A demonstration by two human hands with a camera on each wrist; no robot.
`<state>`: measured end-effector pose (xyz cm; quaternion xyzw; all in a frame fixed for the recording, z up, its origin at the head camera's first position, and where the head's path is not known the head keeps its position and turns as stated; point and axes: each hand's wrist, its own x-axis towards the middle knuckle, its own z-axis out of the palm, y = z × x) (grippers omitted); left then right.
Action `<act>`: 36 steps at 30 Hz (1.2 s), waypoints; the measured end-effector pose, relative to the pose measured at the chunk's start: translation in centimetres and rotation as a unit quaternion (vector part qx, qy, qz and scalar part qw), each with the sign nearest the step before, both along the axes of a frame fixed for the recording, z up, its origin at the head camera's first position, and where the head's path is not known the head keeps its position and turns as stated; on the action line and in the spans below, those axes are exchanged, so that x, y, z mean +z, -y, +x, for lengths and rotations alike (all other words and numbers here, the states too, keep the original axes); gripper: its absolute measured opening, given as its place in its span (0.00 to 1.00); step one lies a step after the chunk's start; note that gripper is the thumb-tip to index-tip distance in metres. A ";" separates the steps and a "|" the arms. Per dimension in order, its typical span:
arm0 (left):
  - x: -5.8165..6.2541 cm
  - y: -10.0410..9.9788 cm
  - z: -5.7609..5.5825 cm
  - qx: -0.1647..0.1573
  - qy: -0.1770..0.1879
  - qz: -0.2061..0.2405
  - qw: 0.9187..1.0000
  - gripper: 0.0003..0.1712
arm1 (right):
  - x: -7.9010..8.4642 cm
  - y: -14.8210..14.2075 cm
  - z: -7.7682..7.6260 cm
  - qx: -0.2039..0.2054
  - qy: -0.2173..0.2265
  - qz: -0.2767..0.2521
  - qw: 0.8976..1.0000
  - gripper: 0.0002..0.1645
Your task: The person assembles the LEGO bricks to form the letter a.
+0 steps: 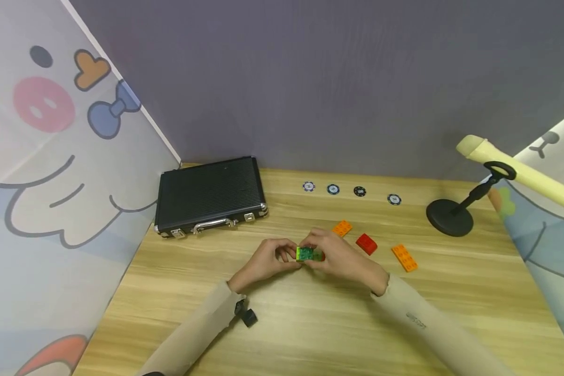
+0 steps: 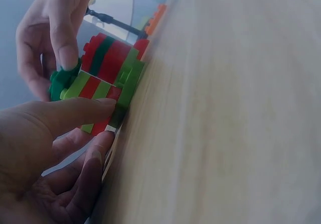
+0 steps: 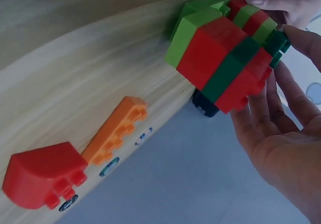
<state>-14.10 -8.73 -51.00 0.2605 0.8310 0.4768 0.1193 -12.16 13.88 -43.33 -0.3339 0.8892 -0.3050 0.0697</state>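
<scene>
Between the two hands, on the wooden table, stands a toy-brick build [image 3: 213,53] of red, light green and dark green layers on a light green base brick [image 2: 129,86]. My left hand [image 1: 269,259] grips the shorter striped column [image 2: 95,91], thumb on one side and fingers on the other. At that column's top, my right hand [image 1: 333,254] pinches a dark green brick [image 2: 62,82] between thumb and fingers. The brick touches the column; whether it is fully pressed on I cannot tell. The taller red column [image 3: 225,63] stands beside it.
Behind the right hand lie an orange brick [image 1: 342,228], a red curved brick [image 1: 366,244] and another orange brick [image 1: 404,258]. Several poker chips [image 1: 333,189] line the back. A black case [image 1: 211,193] is at the left, a microphone stand [image 1: 449,216] at the right.
</scene>
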 end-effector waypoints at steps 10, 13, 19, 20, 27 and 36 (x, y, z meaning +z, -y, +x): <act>0.1 -0.1 0.1 0.000 -0.006 -0.003 1.000 0.18 | 0.0 0.4 -0.4 0.020 -0.001 0.011 1.000 0.19; 0.1 0.0 0.1 0.000 -0.008 -0.006 1.000 0.18 | -0.1 0.5 -0.5 0.024 -0.008 0.016 1.000 0.19; -0.1 -0.1 0.3 0.001 -0.011 -0.008 1.000 0.19 | -0.5 0.5 -0.4 0.027 -0.025 0.021 0.999 0.19; -0.1 -0.1 0.2 0.001 -0.012 -0.008 1.000 0.19 | -0.5 0.5 -0.4 0.026 -0.025 0.020 0.999 0.19; 0.4 0.0 0.0 -0.002 -0.021 -0.004 1.000 0.20 | -0.3 0.4 -0.6 0.027 -0.032 0.013 0.999 0.20; 0.2 0.1 0.1 -0.003 0.000 -0.008 1.000 0.20 | -0.5 -0.2 -0.3 0.027 -0.026 0.012 0.999 0.21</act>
